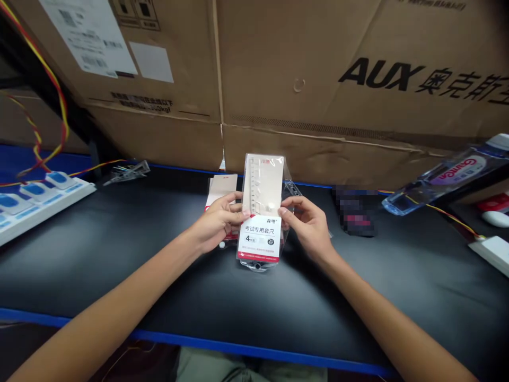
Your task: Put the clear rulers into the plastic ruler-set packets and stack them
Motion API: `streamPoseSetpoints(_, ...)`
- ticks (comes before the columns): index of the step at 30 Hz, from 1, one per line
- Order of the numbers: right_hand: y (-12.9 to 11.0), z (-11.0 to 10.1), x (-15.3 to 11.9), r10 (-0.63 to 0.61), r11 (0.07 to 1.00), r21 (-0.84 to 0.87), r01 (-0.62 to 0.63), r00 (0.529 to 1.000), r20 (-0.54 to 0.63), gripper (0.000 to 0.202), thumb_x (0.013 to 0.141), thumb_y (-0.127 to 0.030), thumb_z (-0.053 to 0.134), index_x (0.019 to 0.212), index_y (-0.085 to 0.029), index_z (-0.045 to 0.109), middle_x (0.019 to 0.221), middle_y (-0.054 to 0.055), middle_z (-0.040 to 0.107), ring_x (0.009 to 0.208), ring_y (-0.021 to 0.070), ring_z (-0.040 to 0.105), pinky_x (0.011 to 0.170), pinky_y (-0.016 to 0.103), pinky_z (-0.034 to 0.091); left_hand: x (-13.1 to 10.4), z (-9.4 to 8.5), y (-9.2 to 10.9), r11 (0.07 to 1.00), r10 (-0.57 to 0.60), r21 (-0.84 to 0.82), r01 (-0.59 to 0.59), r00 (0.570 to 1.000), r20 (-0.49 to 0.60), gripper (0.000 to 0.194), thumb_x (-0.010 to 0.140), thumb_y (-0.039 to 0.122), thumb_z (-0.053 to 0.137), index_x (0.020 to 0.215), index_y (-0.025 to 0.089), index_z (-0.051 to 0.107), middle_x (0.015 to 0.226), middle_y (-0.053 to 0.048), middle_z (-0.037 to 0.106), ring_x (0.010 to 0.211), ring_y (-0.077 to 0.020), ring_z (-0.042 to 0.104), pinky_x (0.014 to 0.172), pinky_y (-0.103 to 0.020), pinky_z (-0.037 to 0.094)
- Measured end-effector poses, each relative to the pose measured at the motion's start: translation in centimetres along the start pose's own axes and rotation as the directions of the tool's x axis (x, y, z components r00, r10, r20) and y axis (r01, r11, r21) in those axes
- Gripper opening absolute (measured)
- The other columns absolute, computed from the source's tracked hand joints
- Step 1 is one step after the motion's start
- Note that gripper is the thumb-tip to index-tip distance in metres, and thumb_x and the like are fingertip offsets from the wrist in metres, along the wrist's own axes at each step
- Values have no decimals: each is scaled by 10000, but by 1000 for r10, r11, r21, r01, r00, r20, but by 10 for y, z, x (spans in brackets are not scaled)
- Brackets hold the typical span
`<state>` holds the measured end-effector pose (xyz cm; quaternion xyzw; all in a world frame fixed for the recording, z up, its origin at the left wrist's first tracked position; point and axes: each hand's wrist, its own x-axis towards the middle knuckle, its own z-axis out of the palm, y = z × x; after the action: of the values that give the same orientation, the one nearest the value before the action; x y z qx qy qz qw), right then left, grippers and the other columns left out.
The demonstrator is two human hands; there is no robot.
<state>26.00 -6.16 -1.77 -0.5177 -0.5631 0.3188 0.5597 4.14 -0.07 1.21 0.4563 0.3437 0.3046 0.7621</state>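
Between both hands is a ruler set in a clear plastic sleeve (260, 233), with a white and red printed card across its lower half and a clear ruler scale along its upper left side. My left hand (218, 220) pinches its left edge, thumb on the front. On the opposite edge, my right hand (306, 223) grips with thumb and fingers. Behind my left hand lies another white and red package (222, 185), partly covered. A clear ruler (293, 188) shows behind the held set's right side.
A large cardboard box (278, 95) stands along the table's back. At left are a power strip (47, 204) with blue plugs and a small clear packet (126, 172). At right are a dark blurred item (355, 209), a water bottle (449, 175) and another white power strip (493, 252).
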Motion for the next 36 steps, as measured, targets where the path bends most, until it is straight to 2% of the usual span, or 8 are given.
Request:
streamPoseSetpoints(7,-4,-1,-4,-48,977,-211,44,999,-16,287,751,-324,832,676,-209,580,670,-28,584,595,129,496,567,281,387,0,2,-9,978,3,207,-6,1000,13,365,759,214,844,1030,192,600,867,-34,774,673,-162,730,580,-226,552)
streamPoseSetpoints(11,-6,0,-3,-2,935,-353,15,999,37,364,670,-329,872,678,-212,528,657,-49,557,607,123,465,563,266,352,-4,7,-10,960,25,272,-71,985,171,408,801,269,820,1140,175,614,917,-70,785,830,-237,770,753,-343,619)
streamPoseSetpoints(15,-10,0,-3,77,918,-394,-35,993,92,359,688,-362,850,706,-214,523,672,-48,580,610,123,486,551,253,358,-7,8,-10,936,49,330,-122,974,222,508,819,314,814,1256,165,601,968,-92,788,881,-261,771,751,-341,618)
streamPoseSetpoints(19,-9,-3,0,114,952,-291,-91,991,63,301,728,-389,819,730,-210,576,730,-16,652,631,143,584,563,259,437,-3,2,-5,951,31,299,-82,984,173,486,796,308,830,1210,164,622,955,-94,792,834,-240,769,693,-303,604)
streamPoseSetpoints(24,3,-30,19,106,962,-234,-141,982,-155,283,865,-452,644,810,-231,476,968,62,701,761,191,715,628,300,554,4,-17,13,940,140,322,-115,989,-54,508,721,240,812,1195,158,651,973,-97,792,843,-252,761,682,-317,588)
streamPoseSetpoints(26,10,-47,29,110,946,-276,-170,969,-220,258,868,-448,628,837,-235,486,847,48,694,717,208,722,598,307,551,6,-28,22,872,219,473,-126,965,-145,446,712,244,758,1141,158,672,947,-82,790,842,-247,755,679,-309,574)
streamPoseSetpoints(29,22,-65,37,108,890,-409,-204,963,-246,261,812,-448,699,803,-216,580,686,33,679,618,219,688,583,328,521,10,-46,30,706,260,707,-41,944,-205,346,717,277,661,1043,166,685,921,-70,782,840,-256,746,668,-315,560)
streamPoseSetpoints(36,42,-66,34,2,689,-708,-155,977,-212,191,781,-390,718,806,-206,675,823,76,705,791,262,653,742,386,490,13,-66,35,360,398,916,176,859,-321,280,678,363,680,904,201,710,997,-99,763,926,-336,694,792,-399,495)
